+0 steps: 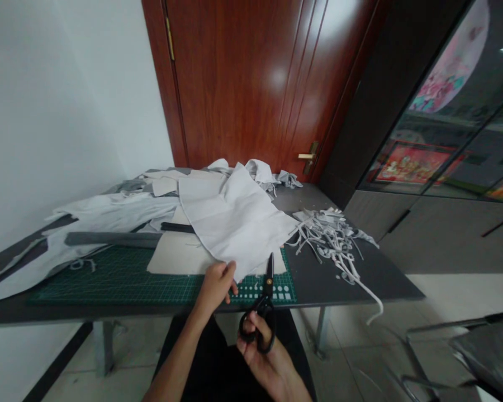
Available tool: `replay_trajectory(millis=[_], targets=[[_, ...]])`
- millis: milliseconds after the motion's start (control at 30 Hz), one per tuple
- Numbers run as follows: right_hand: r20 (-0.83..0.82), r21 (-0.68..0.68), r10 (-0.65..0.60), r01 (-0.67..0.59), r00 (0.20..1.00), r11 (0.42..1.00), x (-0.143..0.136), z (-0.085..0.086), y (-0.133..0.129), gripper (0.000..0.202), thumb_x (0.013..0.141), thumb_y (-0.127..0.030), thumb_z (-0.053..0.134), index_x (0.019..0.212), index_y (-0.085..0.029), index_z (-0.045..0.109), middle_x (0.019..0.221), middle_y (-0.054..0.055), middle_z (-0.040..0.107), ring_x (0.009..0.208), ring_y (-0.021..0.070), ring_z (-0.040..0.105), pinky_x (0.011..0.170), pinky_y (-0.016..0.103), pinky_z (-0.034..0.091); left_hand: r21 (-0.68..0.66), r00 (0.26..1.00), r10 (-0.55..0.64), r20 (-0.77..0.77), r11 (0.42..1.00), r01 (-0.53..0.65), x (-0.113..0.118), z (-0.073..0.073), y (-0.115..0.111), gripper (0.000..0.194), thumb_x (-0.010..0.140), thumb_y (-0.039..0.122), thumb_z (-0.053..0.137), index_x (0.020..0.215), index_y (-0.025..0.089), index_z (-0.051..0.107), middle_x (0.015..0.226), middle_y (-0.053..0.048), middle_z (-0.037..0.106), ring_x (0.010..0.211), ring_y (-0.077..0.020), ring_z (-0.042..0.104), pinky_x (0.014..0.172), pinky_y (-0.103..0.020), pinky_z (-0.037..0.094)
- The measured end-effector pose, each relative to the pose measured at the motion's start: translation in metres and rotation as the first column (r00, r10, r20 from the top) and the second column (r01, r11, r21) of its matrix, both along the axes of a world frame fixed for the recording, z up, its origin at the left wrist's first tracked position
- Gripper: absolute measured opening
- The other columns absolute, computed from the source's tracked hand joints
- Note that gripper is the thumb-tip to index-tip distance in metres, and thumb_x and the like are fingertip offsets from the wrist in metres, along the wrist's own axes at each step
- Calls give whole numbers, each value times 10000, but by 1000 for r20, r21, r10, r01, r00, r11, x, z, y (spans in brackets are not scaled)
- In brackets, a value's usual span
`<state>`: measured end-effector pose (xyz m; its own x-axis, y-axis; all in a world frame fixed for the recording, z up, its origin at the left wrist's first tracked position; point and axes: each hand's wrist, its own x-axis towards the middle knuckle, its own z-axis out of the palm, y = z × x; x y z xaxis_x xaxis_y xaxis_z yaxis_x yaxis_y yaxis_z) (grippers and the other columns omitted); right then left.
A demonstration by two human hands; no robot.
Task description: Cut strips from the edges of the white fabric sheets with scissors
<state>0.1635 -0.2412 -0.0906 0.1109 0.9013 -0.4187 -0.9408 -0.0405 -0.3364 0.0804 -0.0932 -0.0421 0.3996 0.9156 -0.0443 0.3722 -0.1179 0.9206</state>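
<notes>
My left hand (218, 285) pinches the near edge of a large white cloth piece (238, 218), thumb on top. That cloth spreads away from me over a cream sheet (178, 255) and the green cutting mat (121, 273). Black scissors (268, 287) are in my right hand (262, 352), whose fingers pass through the handle loops at the table's front edge. The blades point away from me, look closed, and lie just right of the cloth's near corner.
A tangle of grey and white fabric strips (329, 234) lies at the right of the dark table (318, 287). White cloths (117, 209) and a grey strip (113, 239) cover the left side. Crumpled scraps (260, 170) sit at the back, before a wooden door (243, 78).
</notes>
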Motion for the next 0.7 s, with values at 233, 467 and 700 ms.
replay_trajectory(millis=[233,467,700], targets=[[-50,-6,1,-1,999,1000,3,-9,-8,437,416,-163,1022,722,-162,710,787,-20,732,778,119,660,737,268,470,32,1000,10,-18,999,-10,0,-3,3,451,887,545,395,645,189,529,488,-33,627,277,-123,492,306,-216,347],[-156,70,0,11,988,997,21,-23,-15,507,374,-250,1033,770,-147,734,788,-31,715,756,93,644,854,273,493,30,1000,14,-22,999,-14,0,1,2,451,874,564,413,641,193,521,470,-19,611,268,-116,480,301,-211,346],[62,171,-83,72,995,983,34,-8,-13,406,558,-294,998,797,-177,691,778,-40,604,739,88,550,703,229,459,21,1000,12,-12,1000,-12,0,1,2,440,884,552,426,634,196,496,474,-17,612,274,-109,483,309,-200,345]])
